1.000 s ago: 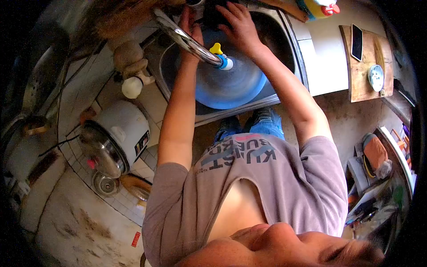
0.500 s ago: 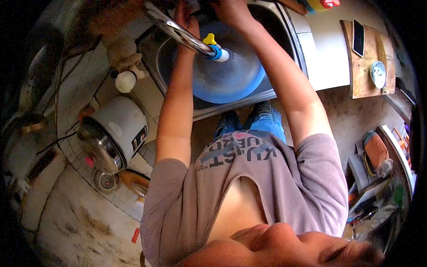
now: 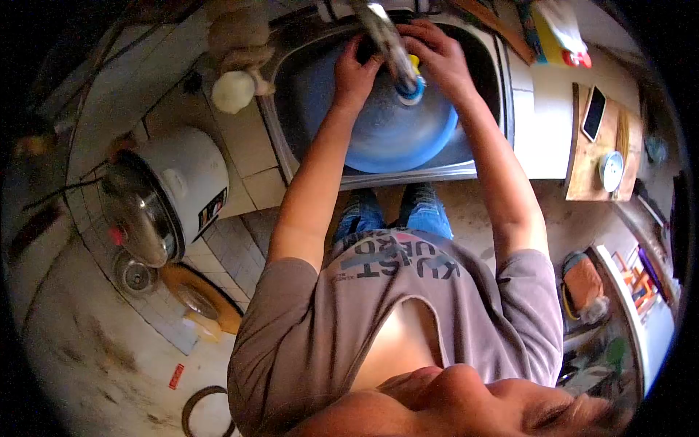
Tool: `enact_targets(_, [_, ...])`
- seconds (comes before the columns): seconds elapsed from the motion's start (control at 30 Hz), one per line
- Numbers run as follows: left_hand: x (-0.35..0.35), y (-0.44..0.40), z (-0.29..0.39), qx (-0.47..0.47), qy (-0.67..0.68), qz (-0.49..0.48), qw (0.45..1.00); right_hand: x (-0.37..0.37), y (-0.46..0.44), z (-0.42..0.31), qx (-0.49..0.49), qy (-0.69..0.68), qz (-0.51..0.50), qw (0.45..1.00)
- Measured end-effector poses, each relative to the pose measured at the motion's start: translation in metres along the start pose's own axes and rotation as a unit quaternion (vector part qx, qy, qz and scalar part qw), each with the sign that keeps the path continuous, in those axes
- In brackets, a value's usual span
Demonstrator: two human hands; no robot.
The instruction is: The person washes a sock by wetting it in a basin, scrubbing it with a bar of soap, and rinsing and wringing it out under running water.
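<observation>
My left hand (image 3: 357, 75) and my right hand (image 3: 444, 62) are over a blue basin (image 3: 404, 159) in the metal sink (image 3: 466, 175). Both have curled fingers, one on each side of the chrome faucet (image 3: 386, 40). Something dark shows by the left fingers, but its kind cannot be made out. The faucet hides part of the space between the hands, so what the right fingers hold is unclear. A blue-and-white spout end with a yellow piece (image 3: 414, 61) points down over the basin.
A rice cooker (image 3: 193, 175) stands to the left of the sink. On the right, a wooden board (image 3: 586, 167) bears a phone (image 3: 594, 113) and a small patterned bowl (image 3: 611, 171). A bottle with a red cap (image 3: 575, 58) is at the upper right.
The view has shifted, and the sink sits lower in it. Both hands, partly cut off at the top edge before, now show behind and beside the faucet, closer together over the basin.
</observation>
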State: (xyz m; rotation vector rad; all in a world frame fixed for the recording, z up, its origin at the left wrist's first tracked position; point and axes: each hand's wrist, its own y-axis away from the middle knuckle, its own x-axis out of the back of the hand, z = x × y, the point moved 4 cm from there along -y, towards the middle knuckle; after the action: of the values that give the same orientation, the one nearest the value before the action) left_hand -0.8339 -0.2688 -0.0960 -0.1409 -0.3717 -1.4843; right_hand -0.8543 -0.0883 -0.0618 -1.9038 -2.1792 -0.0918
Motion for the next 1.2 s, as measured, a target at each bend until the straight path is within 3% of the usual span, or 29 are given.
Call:
enact_targets(0.03, [0.008,-0.001,-0.001,0.018,-0.043,0.013,0.999,0.001,0.001,0.002,-0.084,-0.102,-0.008,0.991])
enact_targets(0.07, [0.019,-0.001,0.006,-0.069,-0.038,0.050,0.996,0.005,0.001,-0.003,-0.076,-0.083,0.006,0.994])
enact_targets(0.23, [0.056,-0.005,0.021,-0.133,-0.131,0.072,0.980,-0.003,0.000,-0.004,-0.110,-0.136,0.047,0.983])
enact_targets(0.3, [0.064,-0.007,0.027,-0.135,-0.156,0.058,0.977,-0.008,0.000,-0.008,-0.126,-0.088,0.063,0.986])
enact_targets(0.37, [0.070,-0.009,0.029,-0.218,-0.240,0.102,0.941,-0.009,-0.002,-0.009,-0.081,-0.011,0.073,0.994])
enact_targets(0.4, [0.074,-0.009,0.034,-0.217,-0.236,0.105,0.941,-0.010,-0.003,-0.010,-0.085,0.008,0.078,0.993])
enact_targets(0.47, [0.083,-0.011,0.033,-0.112,-0.113,0.077,0.984,-0.010,-0.010,0.009,-0.062,-0.015,0.035,0.997])
enact_targets(0.57, [0.089,-0.023,0.023,-0.146,-0.026,0.162,0.976,-0.024,-0.012,0.009,-0.057,0.069,-0.038,0.995])
enact_targets(0.63, [0.088,-0.028,0.020,-0.165,0.055,0.211,0.962,-0.038,-0.020,-0.028,0.052,0.158,-0.049,0.985])
enact_targets(0.67, [0.082,-0.031,0.019,-0.166,0.093,0.190,0.963,-0.041,-0.024,-0.030,0.117,0.219,-0.049,0.968])
enact_targets(0.7, [0.076,-0.033,0.021,-0.166,0.131,0.168,0.963,-0.044,-0.026,-0.037,0.117,0.221,-0.048,0.967])
enact_targets(0.77, [0.070,-0.040,0.023,-0.168,0.170,0.146,0.960,-0.050,-0.028,-0.047,0.087,0.392,-0.053,0.914])
enact_targets(0.8, [0.066,-0.041,0.039,-0.258,-0.001,0.133,0.957,-0.053,-0.029,-0.049,0.088,0.393,-0.053,0.914])
enact_targets(0.83, [0.061,-0.041,0.055,-0.338,-0.174,0.115,0.918,-0.054,-0.029,-0.047,0.070,0.396,-0.053,0.914])
enact_targets(0.9, [0.061,-0.045,0.063,-0.344,-0.203,0.104,0.911,-0.054,-0.030,-0.041,0.052,0.399,-0.053,0.914])
enact_targets(0.97, [0.059,-0.050,0.063,-0.363,-0.221,0.127,0.896,-0.056,-0.031,-0.036,0.147,0.438,-0.046,0.886])
enact_targets(1.1, [0.051,-0.065,0.037,-0.332,-0.186,0.094,0.920,-0.052,-0.036,-0.040,0.150,0.460,-0.074,0.872])
enact_targets(1.2, [0.051,-0.063,0.040,-0.330,-0.231,0.143,0.904,-0.049,-0.042,-0.044,0.253,0.374,-0.093,0.888])
